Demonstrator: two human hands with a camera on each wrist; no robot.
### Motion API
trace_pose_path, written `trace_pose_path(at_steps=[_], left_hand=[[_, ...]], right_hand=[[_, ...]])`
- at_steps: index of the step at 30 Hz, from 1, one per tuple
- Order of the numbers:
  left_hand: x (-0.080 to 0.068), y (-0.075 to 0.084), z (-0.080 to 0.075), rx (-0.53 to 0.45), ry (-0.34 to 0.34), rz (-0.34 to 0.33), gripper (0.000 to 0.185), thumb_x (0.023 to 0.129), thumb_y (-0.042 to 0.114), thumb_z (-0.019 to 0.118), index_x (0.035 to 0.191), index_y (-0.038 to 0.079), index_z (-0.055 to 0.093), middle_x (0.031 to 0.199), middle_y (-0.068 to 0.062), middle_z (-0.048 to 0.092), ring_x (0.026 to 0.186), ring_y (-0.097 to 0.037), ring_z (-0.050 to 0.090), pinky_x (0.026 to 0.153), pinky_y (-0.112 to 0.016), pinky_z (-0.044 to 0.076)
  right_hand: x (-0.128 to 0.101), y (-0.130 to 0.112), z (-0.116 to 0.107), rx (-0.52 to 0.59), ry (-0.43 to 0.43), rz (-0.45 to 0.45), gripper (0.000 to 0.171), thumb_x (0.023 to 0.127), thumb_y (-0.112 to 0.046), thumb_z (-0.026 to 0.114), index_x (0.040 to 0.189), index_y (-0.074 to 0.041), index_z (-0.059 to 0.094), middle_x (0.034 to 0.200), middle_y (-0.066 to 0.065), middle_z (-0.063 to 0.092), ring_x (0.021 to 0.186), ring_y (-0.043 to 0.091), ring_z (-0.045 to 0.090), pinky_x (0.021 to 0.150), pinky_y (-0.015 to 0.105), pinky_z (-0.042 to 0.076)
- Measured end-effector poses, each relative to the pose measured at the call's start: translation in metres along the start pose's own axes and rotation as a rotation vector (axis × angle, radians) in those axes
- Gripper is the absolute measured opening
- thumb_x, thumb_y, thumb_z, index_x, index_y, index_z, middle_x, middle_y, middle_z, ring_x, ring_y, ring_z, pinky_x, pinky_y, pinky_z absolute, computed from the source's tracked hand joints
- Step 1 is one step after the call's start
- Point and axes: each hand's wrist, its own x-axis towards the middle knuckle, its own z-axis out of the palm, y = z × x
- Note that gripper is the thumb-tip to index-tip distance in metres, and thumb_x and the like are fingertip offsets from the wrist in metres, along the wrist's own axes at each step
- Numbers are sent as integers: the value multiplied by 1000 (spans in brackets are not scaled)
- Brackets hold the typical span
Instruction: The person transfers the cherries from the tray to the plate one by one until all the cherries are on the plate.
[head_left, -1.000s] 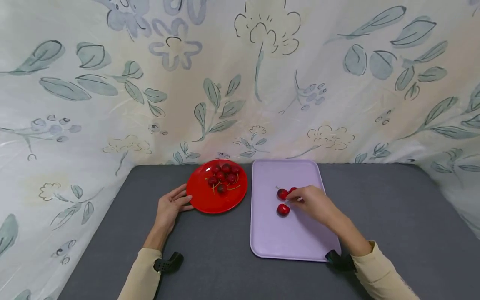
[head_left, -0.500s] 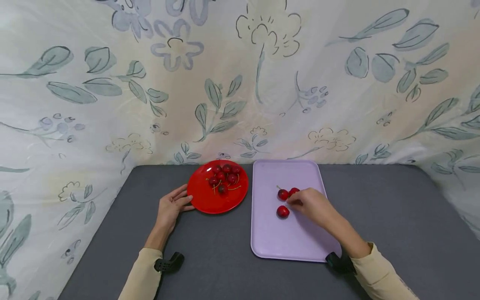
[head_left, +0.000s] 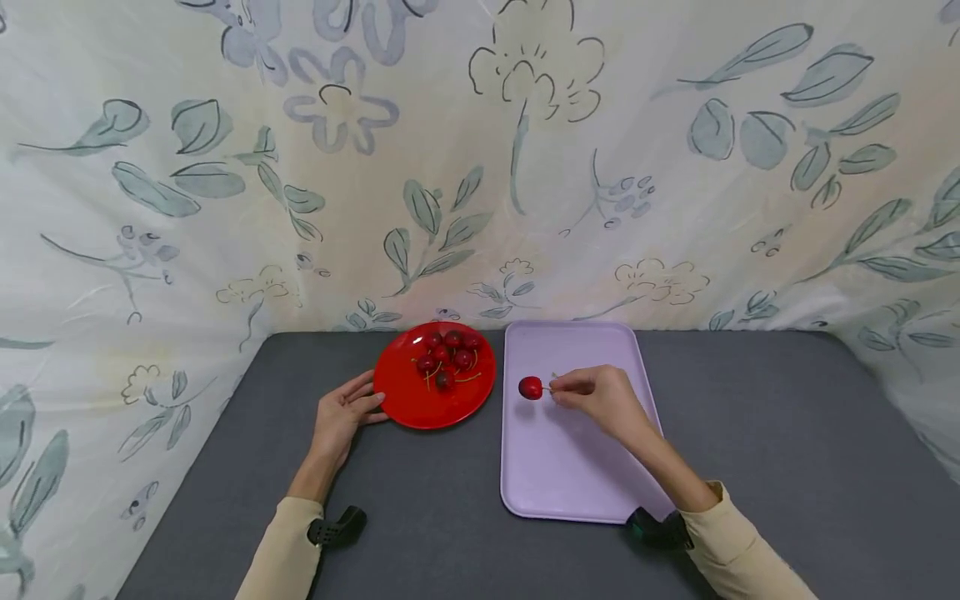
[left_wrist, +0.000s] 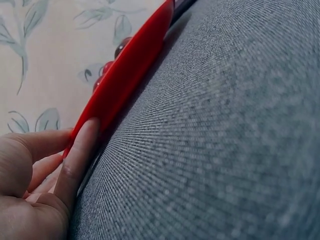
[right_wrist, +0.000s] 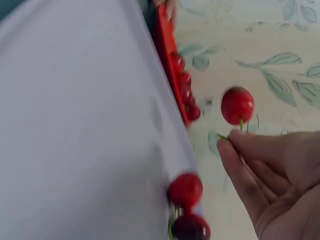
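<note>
- A single cherry (head_left: 530, 387) is held by its stem, pinched between the thumb and fingertips of the right hand (head_left: 600, 398); the other fingers are curled in.
- The held cherry is lifted clear above the lilac tray (head_left: 570, 475), at about 9 o'clock from the right hand, between that hand and the red plate (head_left: 420, 404).
- In the right wrist view the same cherry (right_wrist: 237, 105) is seen hanging at the end of its stem just past the fingertips (right_wrist: 232, 150), and two more cherries (right_wrist: 185, 190) are seen lying on the tray, touching each other.
- The left hand (head_left: 341, 412) is laid flat on the grey table (head_left: 750, 433), fingers straight and slightly spread, with the fingertips touching the plate's rim at its 8 o'clock edge.
- In the left wrist view the thumb (left_wrist: 80, 155) is seen pressed against the red rim (left_wrist: 127, 75).
- A cluster of cherries with stems (head_left: 448, 354) is piled on the plate, toward its 12 o'clock side.
- The tray is set just beside the plate, at its 3 o'clock.
- A floral cloth (head_left: 480, 167) is hung behind the table.
</note>
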Motion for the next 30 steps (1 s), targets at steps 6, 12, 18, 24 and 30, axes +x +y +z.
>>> trace_pose_path(at_steps=[6,12,18,24,30], left_hand=[[2,-2,0,3,-3,7,52,95,8,64,144,4,47,135,-23,54,92,-13,70,77,-35,60],[1,-1,0,4,-15,4,53,95,8,65,145,4,46,137,-24,53,93,-12,70,77,-34,60],[0,1,0,10,-22,-1,55,95,9,65,146,3,45,138,-23,52,92,-11,70,78,-33,60],[0,0,-2,16,-23,-17,53,96,9,63,145,4,45,139,-22,52,94,-11,70,78,-33,60],[1,1,-2,14,-30,-1,54,95,9,64,145,3,45,138,-23,52,95,-12,69,78,-34,60]], right_hand=[[13,-12,20,251,15,159,18,82,0,76,99,6,75,93,17,74,80,19,73,71,25,60],[29,-13,43,388,4,234,21,84,4,74,103,11,71,96,22,72,79,20,73,74,31,61],[43,-18,65,428,22,251,21,84,5,73,103,13,71,95,25,71,76,21,73,71,31,61],[58,-28,86,461,52,289,19,84,4,73,101,12,72,94,24,72,72,21,73,69,31,61],[73,-42,100,494,21,324,18,84,6,72,101,13,71,93,22,72,70,22,73,67,30,61]])
